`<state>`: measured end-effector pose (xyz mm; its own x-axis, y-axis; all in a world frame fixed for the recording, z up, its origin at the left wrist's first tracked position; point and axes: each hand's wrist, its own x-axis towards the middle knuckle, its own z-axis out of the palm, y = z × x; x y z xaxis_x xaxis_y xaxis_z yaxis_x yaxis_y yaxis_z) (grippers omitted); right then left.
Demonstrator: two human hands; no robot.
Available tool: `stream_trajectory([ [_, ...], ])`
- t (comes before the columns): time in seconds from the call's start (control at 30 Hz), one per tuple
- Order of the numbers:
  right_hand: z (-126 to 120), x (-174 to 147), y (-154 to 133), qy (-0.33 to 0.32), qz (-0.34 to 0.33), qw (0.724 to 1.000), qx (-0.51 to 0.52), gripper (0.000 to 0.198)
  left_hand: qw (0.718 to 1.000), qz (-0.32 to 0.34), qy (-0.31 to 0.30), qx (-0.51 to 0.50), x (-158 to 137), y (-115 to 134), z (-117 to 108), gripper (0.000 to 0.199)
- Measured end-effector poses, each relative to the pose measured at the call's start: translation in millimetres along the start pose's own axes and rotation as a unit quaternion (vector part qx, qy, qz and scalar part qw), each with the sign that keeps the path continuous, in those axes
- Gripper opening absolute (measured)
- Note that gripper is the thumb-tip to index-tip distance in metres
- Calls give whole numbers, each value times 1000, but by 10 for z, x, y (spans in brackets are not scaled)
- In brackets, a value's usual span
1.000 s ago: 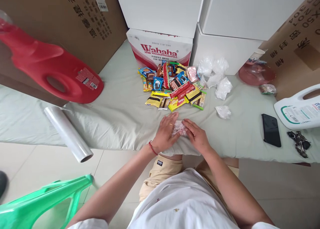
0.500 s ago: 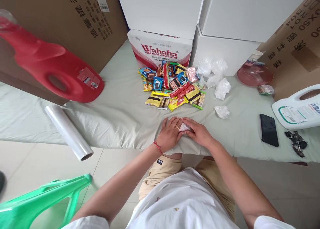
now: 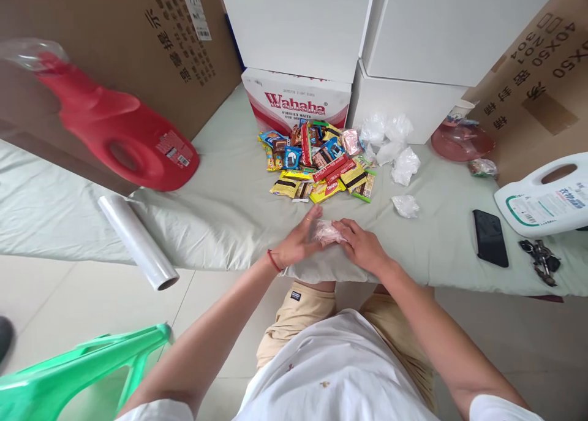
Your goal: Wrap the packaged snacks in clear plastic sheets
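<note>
A small pinkish packet in crinkled clear plastic film (image 3: 327, 231) lies on the cloth-covered table between my hands. My left hand (image 3: 298, 242) is at its left end, turned on edge with the fingers stretched out, one finger bearing a ring. From the right, my right hand (image 3: 364, 247) closes its fingers and thumb on the packet's other end. Just beyond my hands is a heap of wrapped snacks (image 3: 321, 163) in yellow, red, blue and brown wrappers. Crumpled clear plastic pieces (image 3: 405, 165) lie to the right of the heap.
A red jug (image 3: 138, 142) and a film roll (image 3: 138, 243) are on the left; the roll overhangs the edge. At right are a phone (image 3: 490, 238), keys (image 3: 542, 261) and a white jug (image 3: 546, 197). Boxes (image 3: 296, 99) stand behind. A green stool (image 3: 87, 360) is below.
My left hand has drawn back leftward and turned on edge, uncovering more of the pinkish packet. My right hand stays at its right end. The view has shifted slightly.
</note>
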<state>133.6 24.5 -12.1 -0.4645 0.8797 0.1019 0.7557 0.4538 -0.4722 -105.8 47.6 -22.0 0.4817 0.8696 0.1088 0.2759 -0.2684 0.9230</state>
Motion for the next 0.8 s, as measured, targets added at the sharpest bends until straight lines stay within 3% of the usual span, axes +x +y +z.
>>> stream_trajectory([
  [0.1, -51, -21, -109, 65, 6, 982, 177, 43, 965, -48, 93, -242, -82, 112, -53, 85],
  [0.2, -41, -52, -292, 61, 97, 916, 384, 40, 901, -84, 77, -419, -153, 280, 91, 79],
  [0.27, 16, -69, -404, 32, 170, 860, 479, 43, 866, -113, 61, -483, -154, 373, 259, 75],
  [0.33, 83, -86, -479, 18, 218, 819, 530, 48, 836, -149, 96, -520, -118, 427, 424, 64],
  [0.47, 160, -153, -533, 42, 252, 790, 557, 53, 791, -183, 150, -565, -30, 462, 634, 51],
  [0.67, 186, -357, -473, 97, 285, 779, 550, 49, 818, -178, 77, -542, 14, 579, 779, 41],
  [0.8, -9, -600, -309, 85, 302, 800, 511, 40, 893, -168, 87, -408, -70, 592, 700, 42],
])
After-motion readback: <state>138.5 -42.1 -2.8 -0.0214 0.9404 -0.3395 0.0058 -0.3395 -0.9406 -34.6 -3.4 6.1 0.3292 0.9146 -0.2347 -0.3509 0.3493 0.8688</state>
